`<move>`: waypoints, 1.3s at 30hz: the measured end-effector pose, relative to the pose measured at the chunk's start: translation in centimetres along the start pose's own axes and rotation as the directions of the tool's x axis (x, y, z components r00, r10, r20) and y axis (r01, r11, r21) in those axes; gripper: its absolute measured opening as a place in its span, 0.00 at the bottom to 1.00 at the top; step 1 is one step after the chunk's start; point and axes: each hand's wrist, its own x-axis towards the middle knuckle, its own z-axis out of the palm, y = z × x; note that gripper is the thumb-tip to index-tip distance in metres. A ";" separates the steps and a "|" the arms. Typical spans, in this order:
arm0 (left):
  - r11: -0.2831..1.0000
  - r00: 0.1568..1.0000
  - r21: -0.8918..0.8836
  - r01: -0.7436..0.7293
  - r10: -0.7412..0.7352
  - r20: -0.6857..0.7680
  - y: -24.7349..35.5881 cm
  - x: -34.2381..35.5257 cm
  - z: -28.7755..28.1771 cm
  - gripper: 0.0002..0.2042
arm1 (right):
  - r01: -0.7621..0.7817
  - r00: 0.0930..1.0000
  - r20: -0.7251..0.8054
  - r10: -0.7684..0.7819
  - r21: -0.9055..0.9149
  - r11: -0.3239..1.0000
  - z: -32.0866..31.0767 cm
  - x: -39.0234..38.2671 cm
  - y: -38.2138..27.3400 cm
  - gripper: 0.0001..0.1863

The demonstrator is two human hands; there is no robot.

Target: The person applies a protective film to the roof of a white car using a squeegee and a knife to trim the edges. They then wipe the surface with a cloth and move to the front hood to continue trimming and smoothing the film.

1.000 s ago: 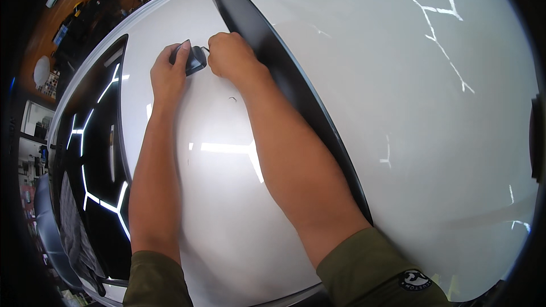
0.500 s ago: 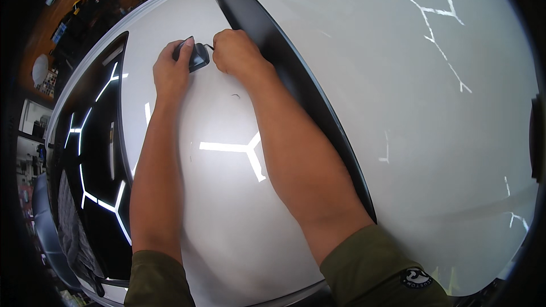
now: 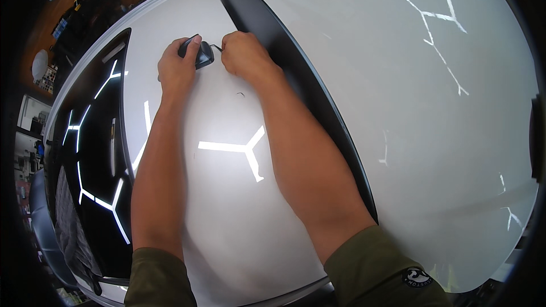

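Downward head-worn fisheye view

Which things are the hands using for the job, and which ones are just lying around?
Part of the job:
- dark fin-shaped piece, in the left hand
- thin dark strand, in the right hand
- white panel underneath

Seemingly just lying about:
- grey cloth
- pen-like stick on the dark glass
- small dark curl
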 end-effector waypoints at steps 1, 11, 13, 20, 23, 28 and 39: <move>1.000 1.000 0.002 0.003 -0.003 0.004 0.2 -0.1 0.1 0.26 | 0.041 0.999 0.003 -0.041 -0.034 0.999 -0.1 0.1 0.2 0.11; 0.995 0.994 0.072 -0.062 0.068 -0.086 -0.2 0.1 0.5 0.24 | -0.022 0.993 0.115 0.034 -0.104 0.994 -0.8 0.4 0.3 0.12; 0.995 0.992 0.069 -0.079 0.085 -0.091 -0.2 0.0 0.5 0.24 | -0.023 0.994 0.107 0.032 -0.086 0.996 -0.2 0.2 0.0 0.13; 0.992 0.988 0.091 -0.088 0.098 -0.117 0.8 -0.6 0.1 0.23 | 0.016 0.994 0.107 0.010 -0.245 0.969 -0.6 -2.1 -0.1 0.13; 0.987 0.982 0.114 -0.113 0.128 -0.138 0.4 -0.3 0.3 0.22 | 0.099 0.986 0.156 -0.063 -0.237 0.966 -0.8 -3.2 0.1 0.13; 0.982 0.974 0.097 -0.163 0.176 -0.145 -0.3 0.4 1.4 0.22 | 0.022 0.999 -0.022 -0.029 -0.295 0.955 -0.5 -2.9 1.7 0.13; 0.736 0.826 0.377 -0.562 0.526 0.204 -3.1 3.5 -0.1 0.22 | 0.413 0.906 0.156 -0.394 -0.534 0.738 1.6 -0.9 1.5 0.13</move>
